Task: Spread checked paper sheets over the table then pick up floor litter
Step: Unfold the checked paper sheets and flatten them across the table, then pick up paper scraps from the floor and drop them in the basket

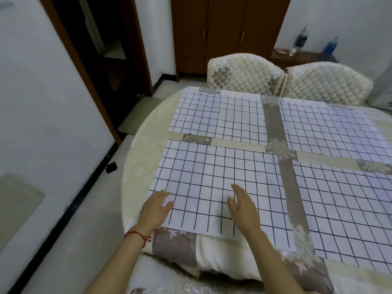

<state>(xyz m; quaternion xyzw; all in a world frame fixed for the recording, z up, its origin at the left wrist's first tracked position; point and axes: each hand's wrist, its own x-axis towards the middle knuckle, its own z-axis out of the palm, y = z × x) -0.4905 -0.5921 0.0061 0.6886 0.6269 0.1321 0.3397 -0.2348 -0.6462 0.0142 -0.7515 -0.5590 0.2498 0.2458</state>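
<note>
Several white sheets with a black checked grid lie flat on the round table, which has a cream and grey-brown patterned cloth. The near left sheet lies under both hands. My left hand rests flat on its near left corner, fingers straight. My right hand lies flat on the sheet's near middle, fingers straight. A far left sheet, a far right sheet and a near right sheet lie beside it with strips of cloth between them.
Two quilted cream chairs stand at the table's far side. A brown wardrobe and a low shelf with bottles are behind. A dark doorway is at the left. A small black scrap lies on the floor by the wall.
</note>
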